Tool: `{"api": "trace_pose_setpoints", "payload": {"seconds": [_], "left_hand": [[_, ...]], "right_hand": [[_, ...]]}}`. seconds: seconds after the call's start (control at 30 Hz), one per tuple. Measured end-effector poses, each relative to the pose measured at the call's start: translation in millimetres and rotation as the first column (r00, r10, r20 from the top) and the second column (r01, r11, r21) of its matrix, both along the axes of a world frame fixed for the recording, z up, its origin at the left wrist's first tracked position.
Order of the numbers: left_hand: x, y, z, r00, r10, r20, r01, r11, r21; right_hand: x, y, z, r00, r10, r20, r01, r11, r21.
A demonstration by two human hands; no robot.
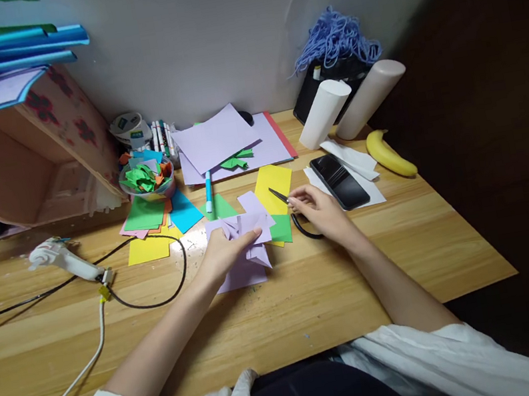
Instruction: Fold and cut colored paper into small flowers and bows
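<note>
My left hand [227, 251] is closed on a piece of light purple paper [262, 220], its thumb lying along the top. Folded flaps of the same paper stick out around the fingers, and a flat purple sheet [242, 276] lies on the table beneath. My right hand [320, 212] grips a pair of black scissors [278, 194] near the middle, the blades pointing up and left and a handle loop toward me. Under and beside the scissors lie a yellow paper [274, 179] and a green paper square [280, 229]. A blue marker [208, 192] rests just beyond my left hand.
A tub of green and orange scraps [148, 177] stands at the left behind coloured paper squares [143, 215]. A cable [155, 304] loops beside a small white fan-like device [64, 258]. To the right are a phone [339, 181], a banana [389, 153] and two white cylinders [325, 113].
</note>
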State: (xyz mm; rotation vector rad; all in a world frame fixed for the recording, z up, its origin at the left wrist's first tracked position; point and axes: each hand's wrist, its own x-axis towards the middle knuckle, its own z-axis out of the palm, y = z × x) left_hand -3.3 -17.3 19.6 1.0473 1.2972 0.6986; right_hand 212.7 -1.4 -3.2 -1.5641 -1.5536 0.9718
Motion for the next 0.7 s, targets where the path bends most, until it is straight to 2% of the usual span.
{"api": "trace_pose_setpoints", "payload": {"seconds": [0.03, 0.07, 0.13, 0.23, 0.33, 0.4, 0.43, 0.5, 0.53, 0.57, 0.6, 0.63, 0.67, 0.7], "left_hand": [[-1, 1, 3.6, 0.999, 0.035, -0.009, -0.035, 0.999, 0.026], [-2, 2, 7.5, 0.997, 0.074, -0.015, -0.073, 0.996, 0.054], [-2, 4, 15.4, 0.99, 0.141, -0.014, -0.138, 0.984, 0.112], [0, 12, 25.6, 0.978, 0.205, 0.046, -0.209, 0.963, 0.168], [5, 22, 34.9, 0.966, 0.224, 0.129, -0.248, 0.944, 0.215], [11, 29, 41.1, 0.958, 0.242, 0.152, -0.275, 0.927, 0.257], [14, 31, 44.0, 0.953, 0.261, 0.153, -0.295, 0.913, 0.281], [20, 36, 48.5, 0.939, 0.308, 0.15, -0.341, 0.88, 0.331], [23, 38, 49.7, 0.935, 0.326, 0.14, -0.355, 0.865, 0.355], [26, 39, 50.2, 0.932, 0.339, 0.125, -0.361, 0.852, 0.379], [29, 40, 49.9, 0.93, 0.351, 0.106, -0.363, 0.84, 0.403], [31, 40, 49.0, 0.929, 0.361, 0.087, -0.362, 0.829, 0.427], [33, 41, 47.4, 0.927, 0.37, 0.069, -0.36, 0.817, 0.452], [35, 41, 45.4, 0.924, 0.378, 0.054, -0.357, 0.805, 0.473]], "right_hand": [[10, 2, 1.1, 0.973, 0.004, 0.231, -0.001, 1.0, -0.01], [18, 3, 1.6, 0.91, 0.002, 0.414, 0.013, 0.999, -0.032], [27, 3, 0.4, 0.782, 0.059, 0.621, 0.007, 0.995, -0.104], [25, 3, -4.1, 0.716, 0.148, 0.682, -0.045, 0.985, -0.166], [19, 5, -4.9, 0.74, 0.122, 0.662, -0.042, 0.99, -0.135], [19, 6, -1.4, 0.836, 0.057, 0.546, -0.014, 0.996, -0.083], [18, 5, 1.3, 0.901, 0.021, 0.434, 0.012, 0.997, -0.072], [14, 2, 7.0, 0.998, 0.0, 0.065, 0.008, 0.991, -0.136], [10, 0, 9.4, 0.984, 0.018, -0.175, -0.053, 0.979, -0.195], [5, -4, 11.1, 0.908, 0.064, -0.413, -0.171, 0.959, -0.226], [0, -7, 12.1, 0.789, 0.093, -0.607, -0.262, 0.945, -0.195], [-7, -11, 12.3, 0.672, 0.136, -0.728, -0.357, 0.921, -0.157], [-13, -15, 11.8, 0.588, 0.168, -0.792, -0.439, 0.888, -0.138], [-18, -18, 10.8, 0.541, 0.186, -0.82, -0.493, 0.86, -0.129]]}}
